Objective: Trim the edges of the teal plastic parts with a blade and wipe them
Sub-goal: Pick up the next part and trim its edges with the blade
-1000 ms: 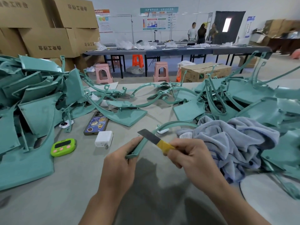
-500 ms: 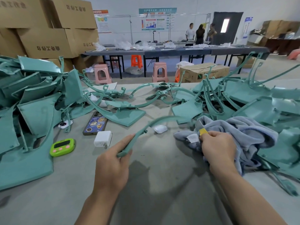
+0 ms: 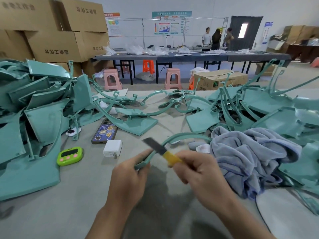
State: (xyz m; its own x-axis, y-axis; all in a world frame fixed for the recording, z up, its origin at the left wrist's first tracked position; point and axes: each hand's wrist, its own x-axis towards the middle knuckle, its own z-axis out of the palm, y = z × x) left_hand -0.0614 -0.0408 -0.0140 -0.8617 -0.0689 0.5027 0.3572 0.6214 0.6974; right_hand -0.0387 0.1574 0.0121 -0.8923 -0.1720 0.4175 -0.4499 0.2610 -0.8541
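My left grip [image 3: 127,178] pinches the near end of a thin curved teal plastic strip [image 3: 183,136], which arcs above the grey desk [image 3: 69,213] toward the crumpled blue-grey terry cloth [image 3: 250,156]. My right grip [image 3: 202,173] is clenched round the yellow handle of a flat dark steel blade [image 3: 155,146], laid across the strip just beyond my left fingertips. I judge the strip light and springy, likely to flex away under the blade, so I should hold it close to the cut. Whether its far end rests on the cloth I cannot tell.
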